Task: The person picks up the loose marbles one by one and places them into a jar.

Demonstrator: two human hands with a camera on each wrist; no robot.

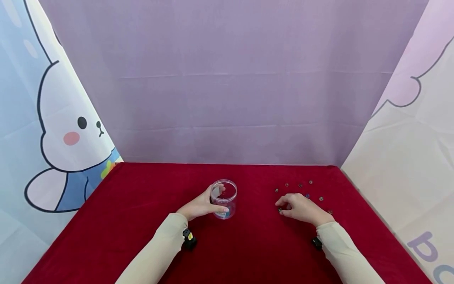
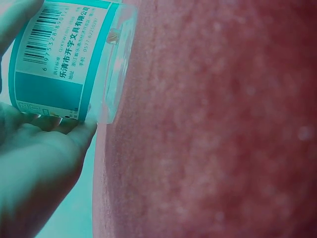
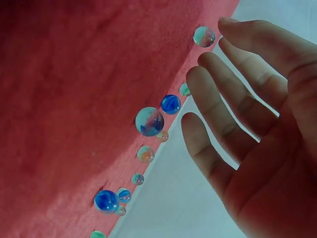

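Observation:
A clear plastic jar (image 1: 224,197) with an open top stands upright on the red cloth. My left hand (image 1: 200,205) grips it from the left, thumb in front and fingers behind. A white and teal label (image 2: 59,54) with a barcode wraps the jar in the left wrist view, and a small round thing (image 2: 113,36) shows near its base. Right of the jar, my right hand (image 1: 301,208) hovers low over the cloth, fingers loosely bent. Near its fingertips lies a clear marble (image 3: 204,36), apart from them in the right wrist view. Nothing is seen in that hand.
Several glass marbles lie scattered on the red cloth (image 1: 142,228) around and beyond my right hand, among them a blue marble (image 3: 106,201) and a clear one with blue inside (image 3: 149,121). A purple curtain (image 1: 227,98) hangs behind the table, with printed cloth on both sides.

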